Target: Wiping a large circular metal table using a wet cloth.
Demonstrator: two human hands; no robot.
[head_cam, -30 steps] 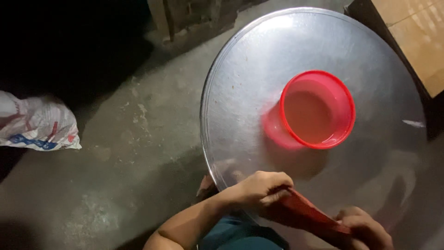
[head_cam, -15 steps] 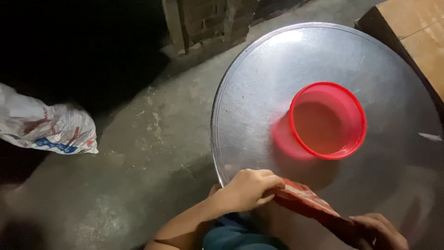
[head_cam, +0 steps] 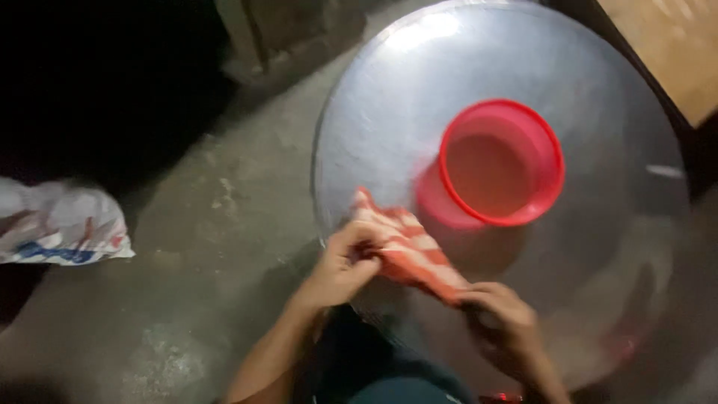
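Note:
My left hand (head_cam: pixel 345 263) and my right hand (head_cam: pixel 502 320) both grip a red and white striped cloth (head_cam: pixel 404 247) stretched between them. The cloth lies over the near left part of a big round metal tray (head_cam: pixel 389 105). A red plastic bowl (head_cam: pixel 499 161) stands on the tray just beyond the cloth, with what looks like some liquid in it. The frame is motion-blurred.
The tray stands over a rough concrete floor (head_cam: pixel 209 224). A crumpled white printed sack (head_cam: pixel 63 228) lies at the left. A tan wooden surface (head_cam: pixel 669 45) sits at the top right, and a dark post rises at the top centre.
Both hands have moved up onto the tray with the cloth, which now lies spread wider near the bowl. The view has shifted and blurred.

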